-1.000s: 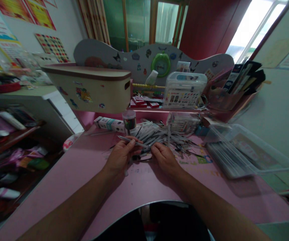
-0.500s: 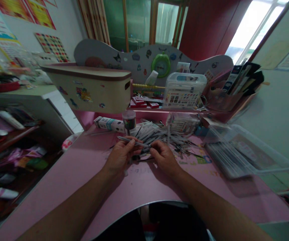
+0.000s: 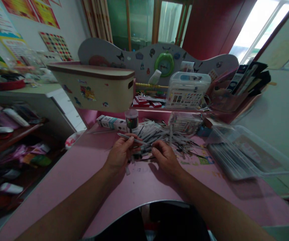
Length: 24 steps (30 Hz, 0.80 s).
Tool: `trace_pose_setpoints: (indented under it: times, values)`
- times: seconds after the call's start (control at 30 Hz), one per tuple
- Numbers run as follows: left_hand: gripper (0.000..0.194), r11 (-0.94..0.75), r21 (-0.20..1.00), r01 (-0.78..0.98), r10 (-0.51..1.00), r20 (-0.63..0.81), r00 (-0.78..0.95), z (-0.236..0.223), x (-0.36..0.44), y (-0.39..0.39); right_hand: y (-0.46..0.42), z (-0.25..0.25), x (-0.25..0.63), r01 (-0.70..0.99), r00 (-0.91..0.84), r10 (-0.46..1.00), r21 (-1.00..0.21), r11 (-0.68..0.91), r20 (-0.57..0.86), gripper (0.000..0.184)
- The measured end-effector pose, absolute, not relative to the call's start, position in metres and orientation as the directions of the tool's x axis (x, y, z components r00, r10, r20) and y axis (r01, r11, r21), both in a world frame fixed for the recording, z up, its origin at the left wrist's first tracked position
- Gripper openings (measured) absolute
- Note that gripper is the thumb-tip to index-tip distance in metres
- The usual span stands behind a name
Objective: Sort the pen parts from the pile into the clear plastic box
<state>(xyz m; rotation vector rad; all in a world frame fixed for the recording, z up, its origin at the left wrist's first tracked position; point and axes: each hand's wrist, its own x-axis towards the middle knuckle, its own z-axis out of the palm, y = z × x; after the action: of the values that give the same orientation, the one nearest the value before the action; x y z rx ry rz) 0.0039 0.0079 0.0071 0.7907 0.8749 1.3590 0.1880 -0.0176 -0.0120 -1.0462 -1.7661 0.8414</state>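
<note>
A slim grey pen [image 3: 137,140] is pinched between the thumb and fingers of my left hand [image 3: 118,154], lying slantwise across them. Its right end meets the bent fingertips of my right hand [image 3: 166,157], which are closed at that end; any small part between them is hidden. Just beyond both hands spreads a heap of loose grey and whitish pen parts [image 3: 157,132], some with dark tips. Under my left palm a short pale strip [image 3: 127,170] shows, and a few dark pieces lie between the hands.
A clear cup [image 3: 131,119] and a long printed box [image 3: 111,123] stand behind the heap. To the right, a transparent tray [image 3: 280,167] rests on the pink desk [image 3: 139,189]. A cream bin [image 3: 96,90] and a clear carrying case [image 3: 188,90] occupy the shelf above.
The view has swung slightly left, so everything sits a little further right. My right fingertips have loosened and shifted slightly at the pen's end; my left hand keeps its hold.
</note>
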Motion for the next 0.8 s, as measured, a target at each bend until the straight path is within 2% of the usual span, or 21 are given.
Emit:
trace_pose_setpoints:
  times: [0.1,0.17,0.27,0.4,0.53,0.63,0.8]
  values:
    - [0.018,0.001,0.857,-0.515,0.995,-0.051,-0.084,0.009,0.002,0.01,-0.021,-0.008,0.186,0.471,-0.351,0.803,-0.65,0.596,0.482,0.011]
    - [0.019,-0.023,0.843,-0.538,0.988,-0.063,-0.141,0.01,0.002,0.012,-0.022,-0.006,0.182,0.499,-0.381,0.783,-0.604,0.622,0.491,0.008]
    - [0.021,-0.026,0.834,-0.551,0.978,-0.092,-0.186,0.012,0.002,0.012,-0.026,-0.002,0.175,0.488,-0.508,0.74,-0.56,0.669,0.441,0.008]
    - [0.023,-0.043,0.842,-0.537,0.972,-0.089,-0.217,0.012,0.002,0.012,-0.035,0.004,0.168,0.437,-0.75,0.58,-0.42,0.795,0.318,0.016]
    - [0.023,-0.045,0.854,-0.518,0.98,-0.063,-0.19,0.01,0.002,0.012,-0.041,0.008,0.164,0.437,-0.844,0.494,-0.267,0.859,0.208,0.032]
    - [0.024,-0.032,0.859,-0.512,0.987,-0.053,-0.151,0.011,0.001,0.011,-0.042,0.006,0.162,0.444,-0.852,0.485,-0.218,0.869,0.196,0.039]
    - [0.023,0.031,0.842,-0.539,0.995,-0.079,-0.067,0.017,0.003,0.006,-0.038,-0.001,0.161,0.439,-0.835,0.489,-0.228,0.869,0.254,0.023]
